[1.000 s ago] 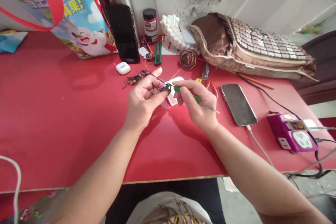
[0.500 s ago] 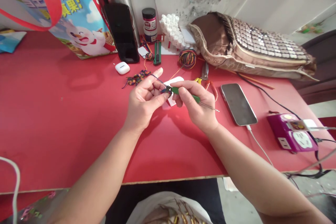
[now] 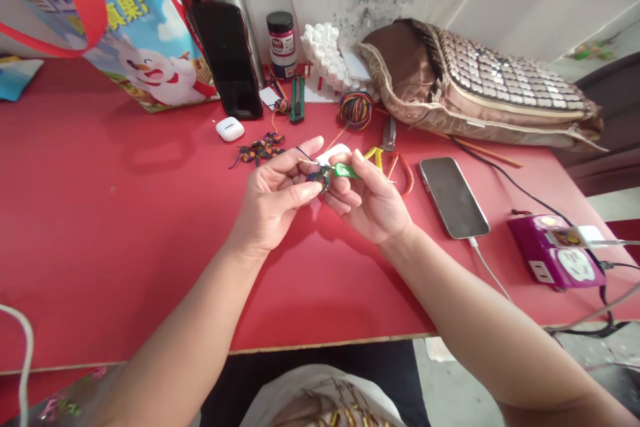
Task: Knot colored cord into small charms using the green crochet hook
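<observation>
Between thumb and fingers, my left hand [image 3: 275,199] pinches a small piece of dark multicoloured crochet work [image 3: 320,177]. A strand of yarn runs over its raised index finger. My right hand [image 3: 377,203] grips a green-handled crochet hook [image 3: 346,170], whose metal shaft points left across the top of the crochet piece. Beyond the left fingers lies a finished-looking multicoloured crochet piece [image 3: 261,149]. A ball of multicoloured yarn [image 3: 355,111] sits behind the hands, with an orange strand leading toward them. Partly hidden behind the fingers is a white object [image 3: 334,153].
Pliers [image 3: 389,137] with red and yellow handles lie near my right hand, beside a charging phone [image 3: 454,197]. A purple power socket [image 3: 557,252] stands at right. Along the back are a green cutter [image 3: 297,100], jar [image 3: 282,45], upright phone [image 3: 227,60], earbud case [image 3: 230,129] and bag [image 3: 480,87].
My right hand has rolled over, turning the hook so its shaft now reaches left over the crochet piece. My left index finger has shifted slightly right. The view has moved a little.
</observation>
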`<state>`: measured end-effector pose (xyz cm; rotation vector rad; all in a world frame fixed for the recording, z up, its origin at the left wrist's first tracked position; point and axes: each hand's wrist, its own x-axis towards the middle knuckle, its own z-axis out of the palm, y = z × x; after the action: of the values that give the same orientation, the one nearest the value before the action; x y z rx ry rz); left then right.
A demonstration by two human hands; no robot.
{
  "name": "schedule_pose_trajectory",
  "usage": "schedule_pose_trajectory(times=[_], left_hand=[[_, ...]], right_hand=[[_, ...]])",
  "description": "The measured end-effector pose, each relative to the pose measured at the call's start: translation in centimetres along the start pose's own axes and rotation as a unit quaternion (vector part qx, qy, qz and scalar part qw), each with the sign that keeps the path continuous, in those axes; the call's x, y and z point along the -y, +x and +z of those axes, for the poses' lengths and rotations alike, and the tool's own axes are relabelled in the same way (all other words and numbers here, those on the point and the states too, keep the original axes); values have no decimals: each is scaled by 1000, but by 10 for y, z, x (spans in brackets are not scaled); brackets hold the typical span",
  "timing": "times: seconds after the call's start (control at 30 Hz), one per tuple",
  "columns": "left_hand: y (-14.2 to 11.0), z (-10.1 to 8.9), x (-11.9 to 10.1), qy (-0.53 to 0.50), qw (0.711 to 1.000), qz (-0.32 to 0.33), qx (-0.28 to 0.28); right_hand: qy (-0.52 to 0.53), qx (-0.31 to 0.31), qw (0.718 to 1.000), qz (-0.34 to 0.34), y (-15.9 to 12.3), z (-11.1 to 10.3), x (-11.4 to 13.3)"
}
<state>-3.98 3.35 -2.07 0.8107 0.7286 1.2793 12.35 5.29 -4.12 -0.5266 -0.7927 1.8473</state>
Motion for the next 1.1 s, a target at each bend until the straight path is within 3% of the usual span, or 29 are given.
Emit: schedule_pose_trajectory(times=[0.2, 0.47, 1.1], left_hand=[[-4, 6, -5, -2, 999, -28, 41], [-8, 5, -7, 29, 998, -22, 47], [-5, 5, -7, 64, 997, 29, 33]], right_hand=[[8, 45, 997, 60, 4, -13, 16], [-83, -8, 995, 45, 2, -16, 29], [-101, -48, 994, 1, 2, -10, 30]])
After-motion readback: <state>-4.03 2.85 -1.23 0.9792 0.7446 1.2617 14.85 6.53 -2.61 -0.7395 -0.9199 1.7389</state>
